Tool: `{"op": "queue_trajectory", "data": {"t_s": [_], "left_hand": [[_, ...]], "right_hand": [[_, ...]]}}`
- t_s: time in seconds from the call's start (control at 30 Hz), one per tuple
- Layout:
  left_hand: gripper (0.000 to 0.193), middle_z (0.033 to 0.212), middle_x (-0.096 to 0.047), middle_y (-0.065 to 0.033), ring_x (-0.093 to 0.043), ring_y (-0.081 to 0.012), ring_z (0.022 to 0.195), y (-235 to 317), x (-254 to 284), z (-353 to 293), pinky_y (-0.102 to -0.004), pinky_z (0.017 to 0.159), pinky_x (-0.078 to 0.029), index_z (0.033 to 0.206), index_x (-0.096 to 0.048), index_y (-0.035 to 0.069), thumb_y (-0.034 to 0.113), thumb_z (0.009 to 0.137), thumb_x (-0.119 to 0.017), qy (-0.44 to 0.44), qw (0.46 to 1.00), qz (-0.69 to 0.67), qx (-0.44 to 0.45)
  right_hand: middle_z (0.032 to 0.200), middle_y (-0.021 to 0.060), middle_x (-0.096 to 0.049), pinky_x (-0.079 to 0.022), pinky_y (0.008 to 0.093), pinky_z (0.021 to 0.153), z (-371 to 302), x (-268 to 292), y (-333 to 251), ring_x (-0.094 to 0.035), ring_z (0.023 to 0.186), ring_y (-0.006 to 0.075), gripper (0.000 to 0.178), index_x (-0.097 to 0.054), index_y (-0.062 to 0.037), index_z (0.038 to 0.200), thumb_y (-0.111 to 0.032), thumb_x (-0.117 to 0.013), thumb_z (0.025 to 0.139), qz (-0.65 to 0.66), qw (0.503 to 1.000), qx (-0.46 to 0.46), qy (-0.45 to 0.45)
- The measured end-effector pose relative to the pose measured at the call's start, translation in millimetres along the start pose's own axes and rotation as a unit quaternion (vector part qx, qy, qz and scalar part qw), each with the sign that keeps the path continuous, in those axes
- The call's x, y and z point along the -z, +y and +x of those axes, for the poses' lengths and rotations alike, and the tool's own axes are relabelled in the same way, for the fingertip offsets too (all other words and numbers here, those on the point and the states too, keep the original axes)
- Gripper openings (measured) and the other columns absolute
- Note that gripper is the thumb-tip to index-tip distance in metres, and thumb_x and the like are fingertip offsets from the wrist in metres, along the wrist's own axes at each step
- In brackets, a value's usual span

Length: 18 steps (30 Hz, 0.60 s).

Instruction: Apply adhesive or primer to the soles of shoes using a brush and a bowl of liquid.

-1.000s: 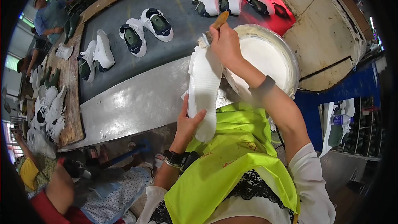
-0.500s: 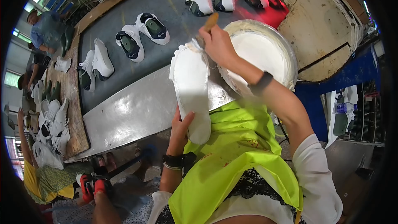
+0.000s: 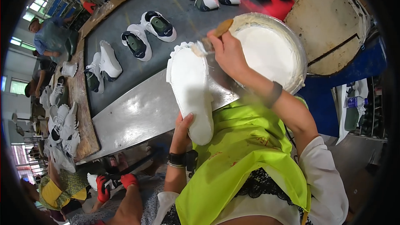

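A white sole (image 3: 189, 87) is held at the centre of the frame, its lower part gripped by the left hand (image 3: 182, 127), thumb uppermost and fingers mostly hidden. The right hand (image 3: 230, 54) is closed round a wooden-handled brush (image 3: 223, 28), whose bristles are laid at the sole's upper right edge, left of a pan (image 3: 301, 58) of white liquid. Since one second earlier, the sole's upper end has been swung leftward; brushing of that end's rim is apparently made easier thereby.
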State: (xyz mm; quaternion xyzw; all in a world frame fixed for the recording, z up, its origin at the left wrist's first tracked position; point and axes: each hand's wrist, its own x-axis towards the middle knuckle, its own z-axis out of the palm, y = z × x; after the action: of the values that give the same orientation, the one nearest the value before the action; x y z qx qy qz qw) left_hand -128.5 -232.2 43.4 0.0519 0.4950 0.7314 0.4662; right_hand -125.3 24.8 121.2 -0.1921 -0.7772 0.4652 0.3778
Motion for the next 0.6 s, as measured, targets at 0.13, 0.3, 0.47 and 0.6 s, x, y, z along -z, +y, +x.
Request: {"op": "queue_trajectory", "data": {"t_s": [0.13,0.3,0.47,0.6], "left_hand": [[0.059,0.119,-0.057,-0.0111,-0.059,-0.0189,0.103,-1.5,2.2,-2.9,-0.0321,0.086,-0.05,0.134,-0.041,0.0,0.032,0.088,-0.06,0.029,0.999,-0.004,-0.014],[0.062,0.118,-0.058,-0.0104,-0.059,-0.0191,0.103,3.6,10.2,-7.3,-0.0329,0.087,-0.049,0.133,-0.042,0.0,0.035,0.086,-0.061,0.041,0.999,0.019,0.004],[0.063,0.119,-0.058,-0.0103,-0.059,-0.0192,0.104,0.4,11.0,-5.9,-0.0331,0.088,-0.049,0.133,-0.043,0.0,0.037,0.085,-0.063,0.03,0.999,0.024,0.007],[0.063,0.121,-0.057,-0.0102,-0.059,-0.0195,0.105,-0.6,7.2,-7.3,-0.0334,0.089,-0.049,0.132,-0.045,0.0,0.036,0.084,-0.064,0.057,0.998,0.026,-0.004]], "right_hand": [[0.08,0.0134,-0.064,-0.05,0.0306,0.065,-41.9,6.3,-13.5,-0.064,0.066,0.0204,0.022,-0.058,0.0037,0.104,-0.015,-0.051,0.095,-0.006,0.992,-0.124,-0.034],[0.083,0.0256,-0.063,-0.047,0.0428,0.067,-50.9,16.2,-26.8,-0.061,0.078,0.0428,0.022,-0.058,0.004,0.099,-0.017,-0.054,0.092,0.036,0.992,-0.04,-0.115],[0.081,0.0182,-0.065,-0.049,0.035,0.067,25.4,-2.2,-0.2,-0.064,0.074,0.0295,0.02,-0.059,0.0018,0.101,-0.015,-0.052,0.094,-0.03,0.991,0.017,-0.128],[0.089,0.0197,-0.064,-0.048,0.0392,0.073,55.5,-25.7,-9.9,-0.061,0.082,0.0382,0.018,-0.059,0.0002,0.101,-0.015,-0.054,0.092,-0.023,0.98,0.117,-0.157]]}}
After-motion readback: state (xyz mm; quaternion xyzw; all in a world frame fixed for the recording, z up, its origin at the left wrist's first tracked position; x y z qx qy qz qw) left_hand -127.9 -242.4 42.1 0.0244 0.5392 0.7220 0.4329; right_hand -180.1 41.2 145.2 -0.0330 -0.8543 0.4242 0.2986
